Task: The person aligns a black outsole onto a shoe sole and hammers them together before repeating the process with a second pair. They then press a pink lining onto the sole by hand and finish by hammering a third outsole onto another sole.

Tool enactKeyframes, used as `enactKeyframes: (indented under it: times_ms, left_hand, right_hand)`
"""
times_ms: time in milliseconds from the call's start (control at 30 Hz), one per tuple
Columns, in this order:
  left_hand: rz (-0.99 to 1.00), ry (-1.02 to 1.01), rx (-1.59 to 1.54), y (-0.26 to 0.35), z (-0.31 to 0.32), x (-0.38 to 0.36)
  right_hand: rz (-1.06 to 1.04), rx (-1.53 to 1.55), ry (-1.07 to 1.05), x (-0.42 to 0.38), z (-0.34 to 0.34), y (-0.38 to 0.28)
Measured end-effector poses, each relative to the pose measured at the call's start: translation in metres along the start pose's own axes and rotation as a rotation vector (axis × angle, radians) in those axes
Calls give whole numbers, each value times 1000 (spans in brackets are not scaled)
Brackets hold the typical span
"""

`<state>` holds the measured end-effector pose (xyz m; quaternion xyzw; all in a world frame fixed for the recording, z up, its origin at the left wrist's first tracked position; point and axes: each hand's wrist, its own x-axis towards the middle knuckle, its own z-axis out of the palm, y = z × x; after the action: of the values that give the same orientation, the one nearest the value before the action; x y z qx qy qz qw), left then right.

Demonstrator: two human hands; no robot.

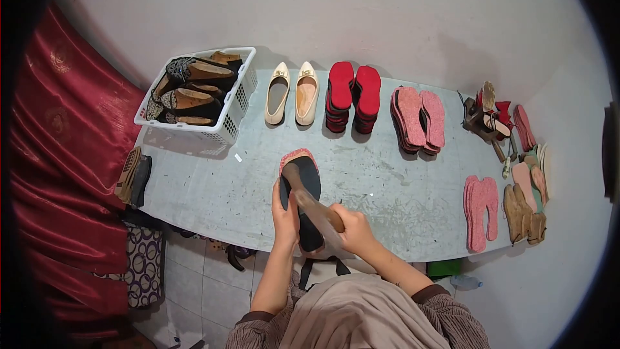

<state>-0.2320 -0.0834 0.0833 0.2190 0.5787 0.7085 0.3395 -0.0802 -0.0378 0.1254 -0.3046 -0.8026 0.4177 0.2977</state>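
My left hand [285, 214] is closed around the left edge of a shoe sole [311, 184], which is black with a speckled pink border at its toe end. The sole is tilted over the front of the table, toe pointing away from me. My right hand [355, 229] grips the wooden handle of a hammer [316, 210], smeared by motion. The hammer's dark head overlaps the upper part of the sole in this view.
On the grey table [213, 194] stand a white basket [242, 106] of shoes, cream flats [307, 94], red sole stacks [341, 87], pink sole stacks [409, 116] and more pink soles [478, 213]. Sandals [481, 119] and brown gloves [516, 216] lie right; dark shoes [139, 181] left.
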Motion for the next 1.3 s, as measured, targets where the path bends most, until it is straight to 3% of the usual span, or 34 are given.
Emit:
enactKeyframes:
  times_ms: [133,200,233,300,333,433,533,667,733,800,867,1000,1067,1133,1167,1300]
  left_hand:
    - [-74,21,-106,12,7,1]
    - [-108,-12,-226,11,6,-1]
    - [-18,-20,-151,10,5,1]
    - [-102,-25,-193,26,14,-5]
    - [-182,-29,-231,35,18,-7]
    - [-123,-55,-200,31,14,-2]
    - [-187,-42,-180,34,14,-10]
    - [-167,-5,-220,29,14,-5]
    - [-146,-12,-193,30,14,-6]
    - [-118,-20,-169,33,15,-8]
    - [-196,-20,-171,38,17,-9]
    - [-170,-2,-187,33,17,-11]
    - [-54,-79,-127,37,23,-12]
    - [-68,-67,-119,30,22,-11]
    - [-81,-58,-106,29,21,-7]
    - [-70,-55,-113,5,12,-3]
  right_hand:
    - [87,119,-43,4,1,1]
    - [-79,102,121,-1,5,5]
    - [-68,100,117,-3,2,0]
    - [250,77,-31,2,-6,-12]
    - [248,77,-29,2,-7,-11]
    - [-17,244,131,0,-5,-5]
    - [101,127,96,-2,1,8]
    - [106,108,101,-2,-1,19]
    - [-78,144,166,-13,8,28]
    - [-57,87,209,-13,7,26]
    - [105,49,96,-8,-3,18]
    - [-81,232,136,-16,5,33]
    - [-52,218,111,-10,-1,25]
    - [251,183,5,-4,-10,7]
    - [13,193,149,-7,-4,11]
    - [-122,165,25,-9,1,31]
